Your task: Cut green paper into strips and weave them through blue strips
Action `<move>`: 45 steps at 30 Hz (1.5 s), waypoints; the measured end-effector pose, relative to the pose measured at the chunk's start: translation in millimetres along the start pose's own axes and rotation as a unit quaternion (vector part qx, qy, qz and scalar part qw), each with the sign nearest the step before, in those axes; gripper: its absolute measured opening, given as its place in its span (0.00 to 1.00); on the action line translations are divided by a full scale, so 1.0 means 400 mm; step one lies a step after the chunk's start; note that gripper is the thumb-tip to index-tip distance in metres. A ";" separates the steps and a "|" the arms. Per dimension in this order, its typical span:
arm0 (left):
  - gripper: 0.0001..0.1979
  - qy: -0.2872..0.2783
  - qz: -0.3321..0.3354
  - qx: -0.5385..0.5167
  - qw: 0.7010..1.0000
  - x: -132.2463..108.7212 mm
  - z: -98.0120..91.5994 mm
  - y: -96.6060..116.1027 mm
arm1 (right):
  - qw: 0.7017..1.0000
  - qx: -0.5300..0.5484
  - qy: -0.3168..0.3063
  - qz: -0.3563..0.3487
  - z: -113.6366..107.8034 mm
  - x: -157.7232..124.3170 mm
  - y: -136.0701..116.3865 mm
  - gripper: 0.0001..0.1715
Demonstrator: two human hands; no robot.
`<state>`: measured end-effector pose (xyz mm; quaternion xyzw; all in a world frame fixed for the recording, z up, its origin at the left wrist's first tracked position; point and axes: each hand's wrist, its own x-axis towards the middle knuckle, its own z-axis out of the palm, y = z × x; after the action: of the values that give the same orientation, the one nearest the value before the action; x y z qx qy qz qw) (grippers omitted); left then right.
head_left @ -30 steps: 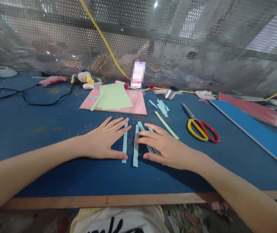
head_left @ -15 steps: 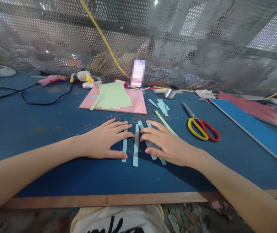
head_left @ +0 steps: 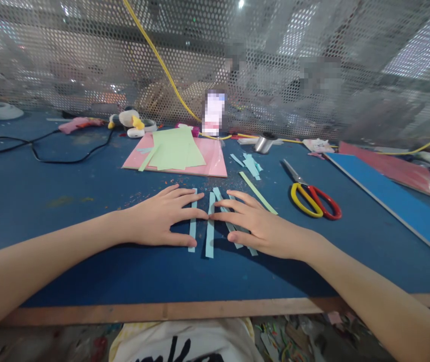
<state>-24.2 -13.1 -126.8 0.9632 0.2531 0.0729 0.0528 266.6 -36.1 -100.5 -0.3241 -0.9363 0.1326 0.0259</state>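
My left hand (head_left: 165, 216) lies palm down with its fingers spread over a light blue paper strip (head_left: 192, 229). A second light blue paper strip (head_left: 209, 236) lies upright in the view between the two hands, and both index fingertips meet at it. My right hand (head_left: 258, 223) is also palm down, fingers apart, over several more blue strips (head_left: 218, 196) that it partly hides. Beyond the right hand a pale green paper strip (head_left: 258, 192) lies at a slant. Neither hand grips anything.
Scissors (head_left: 309, 196) with yellow and red handles lie to the right, before a blue board (head_left: 399, 206). Green paper sheets (head_left: 179, 148) rest on a pink pack (head_left: 215, 168). Short blue strips (head_left: 251, 166), a wire spool (head_left: 265, 143) and a phone (head_left: 213, 113) stand farther back.
The right hand has shifted slightly, and its index finger now meets the left index finger at the middle strip. The strips look unmoved.
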 end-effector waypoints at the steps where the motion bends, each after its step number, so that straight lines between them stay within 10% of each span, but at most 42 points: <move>1: 0.28 0.003 0.005 0.000 1.000 -0.001 0.001 -0.002 | 1.000 0.003 -0.002 -0.002 -0.001 0.000 0.001 0.30; 11: 0.27 0.136 0.065 -0.016 0.988 0.017 -0.025 0.083 | 0.999 -0.014 0.002 -0.032 -0.004 0.002 0.008 0.28; 16: 0.04 0.203 0.146 0.116 0.961 0.017 -0.018 0.144 | 1.000 -0.010 0.015 -0.024 0.002 0.001 0.013 0.27; 19: 0.07 0.233 0.193 0.176 0.937 0.013 -0.015 0.164 | 0.999 -0.017 0.035 -0.035 -0.001 -0.002 0.013 0.26; 45: 0.09 0.220 0.186 0.234 0.928 0.009 -0.020 0.188 | 0.992 -0.062 0.087 -0.063 -0.002 -0.006 -0.001 0.22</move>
<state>13.5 -75.9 -108.2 0.9378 0.0841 0.2304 -0.2458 268.2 -37.6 -99.3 -0.2758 -0.9555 0.0434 0.0950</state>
